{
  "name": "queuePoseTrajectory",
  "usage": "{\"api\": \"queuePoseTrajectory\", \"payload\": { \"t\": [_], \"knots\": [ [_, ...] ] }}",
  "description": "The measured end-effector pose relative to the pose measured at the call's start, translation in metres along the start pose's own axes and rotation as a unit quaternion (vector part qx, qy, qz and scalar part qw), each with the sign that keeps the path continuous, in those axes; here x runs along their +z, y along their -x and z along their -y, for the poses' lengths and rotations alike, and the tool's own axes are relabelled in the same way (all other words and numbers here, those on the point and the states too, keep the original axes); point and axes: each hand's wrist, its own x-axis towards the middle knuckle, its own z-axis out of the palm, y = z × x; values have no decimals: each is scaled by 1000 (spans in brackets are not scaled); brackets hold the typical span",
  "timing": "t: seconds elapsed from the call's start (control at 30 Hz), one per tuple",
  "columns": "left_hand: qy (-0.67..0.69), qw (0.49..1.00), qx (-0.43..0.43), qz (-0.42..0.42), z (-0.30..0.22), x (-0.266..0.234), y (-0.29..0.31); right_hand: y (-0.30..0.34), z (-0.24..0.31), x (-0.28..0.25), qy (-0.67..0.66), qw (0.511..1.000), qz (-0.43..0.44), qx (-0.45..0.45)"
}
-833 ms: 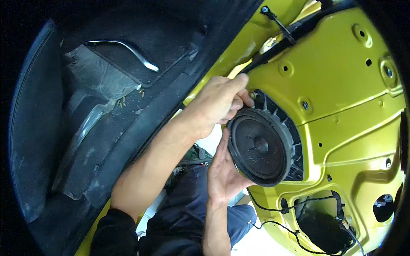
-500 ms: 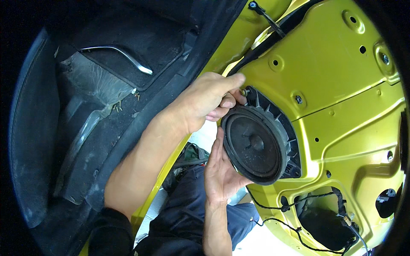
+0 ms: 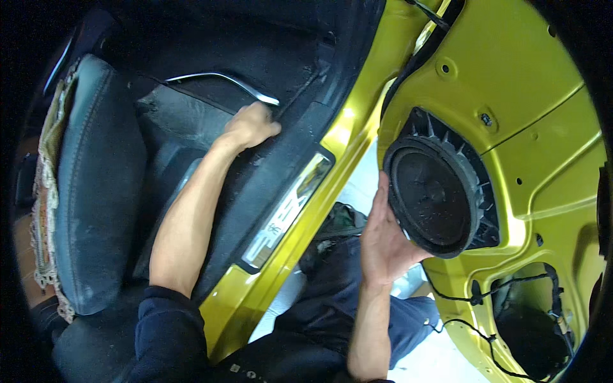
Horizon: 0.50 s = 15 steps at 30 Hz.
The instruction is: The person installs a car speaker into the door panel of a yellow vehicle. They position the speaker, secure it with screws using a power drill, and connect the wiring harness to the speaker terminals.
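A round black car door speaker [image 3: 437, 195] with a ribbed plastic frame sits against the yellow bare door [image 3: 549, 172]. My right hand [image 3: 386, 252] supports its lower left rim from below, with the fingers running up along the edge and partly hidden behind it. My left hand [image 3: 252, 126] is away from the speaker, low over the dark carpeted floor inside the car, close to the end of a curved chrome strip [image 3: 223, 80]. Motion blurs its fingers, and anything in or beneath them is hidden.
A dark seat [image 3: 102, 185] stands at the left. The yellow door sill with its shiny trim plate [image 3: 287, 214] runs between the cabin and the door. Black wiring [image 3: 511, 290] hangs by an opening low in the door.
My left hand has left the speaker's upper corner, where a small brass-coloured fastener showed, and reached left to the car floor. My right hand still supports the speaker. The view has shifted left.
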Motion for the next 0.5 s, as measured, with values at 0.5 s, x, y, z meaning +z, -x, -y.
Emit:
{"api": "queuePoseTrajectory", "payload": {
  "t": [0.5],
  "knots": [
    [596,765,59,237,56,-26,21,1,5,-4,-18,1000,9,-11]
  ]
}}
